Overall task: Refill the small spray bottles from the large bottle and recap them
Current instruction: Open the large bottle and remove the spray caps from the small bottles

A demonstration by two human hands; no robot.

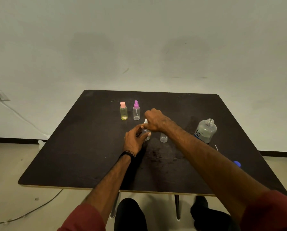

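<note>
Left hand [134, 139] grips the small clear plastic spray bottle [146, 134] upright at centre of the dark surface [76, 147], bracing it; right hand [154, 120] pinches its white spray cap [145, 121], likely screwing it on. Large clear uncapped bottle [205, 130] stands at 3 o'clock, within pouring reach, with an open clear bottle [163, 137] between them.

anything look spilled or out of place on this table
Possibly. A faint wet-looking sheen marks the table near the middle, just toward the person from the small clear bottle the hands are capping; it may be spilled liquid or only wear. The large bottle stands uncapped, and a blue cap lies apart by the right edge.
</note>
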